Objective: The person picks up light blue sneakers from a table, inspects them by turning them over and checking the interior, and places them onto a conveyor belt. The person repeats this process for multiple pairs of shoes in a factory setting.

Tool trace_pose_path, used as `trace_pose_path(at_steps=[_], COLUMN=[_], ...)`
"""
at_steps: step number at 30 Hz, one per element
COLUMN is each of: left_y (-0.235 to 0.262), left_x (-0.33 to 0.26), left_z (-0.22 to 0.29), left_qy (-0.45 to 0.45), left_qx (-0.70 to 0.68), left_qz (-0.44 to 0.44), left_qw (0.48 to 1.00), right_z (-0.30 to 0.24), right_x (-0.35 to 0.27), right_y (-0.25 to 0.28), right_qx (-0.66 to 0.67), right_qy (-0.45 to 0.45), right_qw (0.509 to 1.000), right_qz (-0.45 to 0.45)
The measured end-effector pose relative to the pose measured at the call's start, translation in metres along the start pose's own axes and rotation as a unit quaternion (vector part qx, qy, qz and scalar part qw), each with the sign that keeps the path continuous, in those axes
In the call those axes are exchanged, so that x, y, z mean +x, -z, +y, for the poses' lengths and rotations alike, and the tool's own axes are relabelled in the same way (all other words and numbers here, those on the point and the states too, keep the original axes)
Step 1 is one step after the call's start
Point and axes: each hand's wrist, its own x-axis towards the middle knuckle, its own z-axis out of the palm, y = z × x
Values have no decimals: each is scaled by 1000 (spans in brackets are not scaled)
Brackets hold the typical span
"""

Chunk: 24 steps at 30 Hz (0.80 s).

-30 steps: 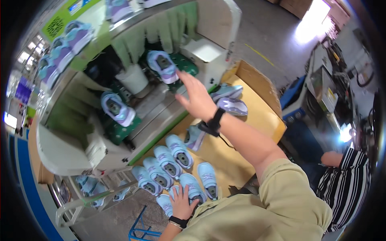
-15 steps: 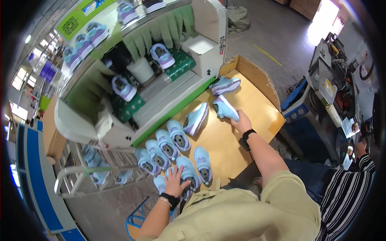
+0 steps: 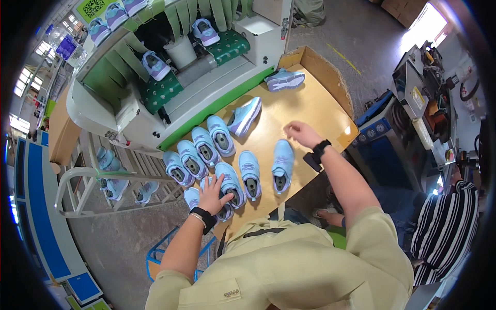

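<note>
Light blue and lilac sneakers stand in rows on the yellow-brown tabletop [image 3: 279, 116]. My left hand [image 3: 211, 196] lies with spread fingers over a sneaker [image 3: 225, 212] at the near left, partly covering it; a neighbouring sneaker [image 3: 230, 183] is by its fingertips. Just above the table, beyond the toe of a single sneaker [image 3: 282, 163], my right hand [image 3: 302, 134] hovers, slightly blurred, its fingers loosely bent with nothing visible in them. Another sneaker [image 3: 249, 173] stands between the hands. Farther off, one sneaker [image 3: 245, 117] leans on its side and another [image 3: 285, 80] sits near the machine.
Behind the table stands a machine with a green edge [image 3: 217, 106], hanging strips and sneakers on green perforated plates [image 3: 230, 47]. A cardboard wall [image 3: 330, 72] borders the table's far right. A metal rack [image 3: 77, 191] holds sneakers at left. At right is a co-worker in a striped top [image 3: 447, 232].
My right hand has let go of a sneaker, which now stands toe-away at the near right of the rows. The view has shifted; my left hand stays on the near-left sneakers.
</note>
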Motion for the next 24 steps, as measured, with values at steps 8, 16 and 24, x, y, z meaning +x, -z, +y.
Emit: trace_pose_path(at_steps=[8,16,24], left_y=[13,16,22], left_x=[-8,1,-5], left_z=[11,13,16], left_qy=[43,23,49], left_qx=[-19,-14,-49], left_qz=[-12,-4,-28], left_qw=[999,1000,997], right_z=[-4,43,15], right_x=[85,213,187], right_y=[44,119,73], right_qx=[-214,-397,-386], right_qy=[-49,-31,-116], right_qw=[964,881,912], right_qz=[152,255,79])
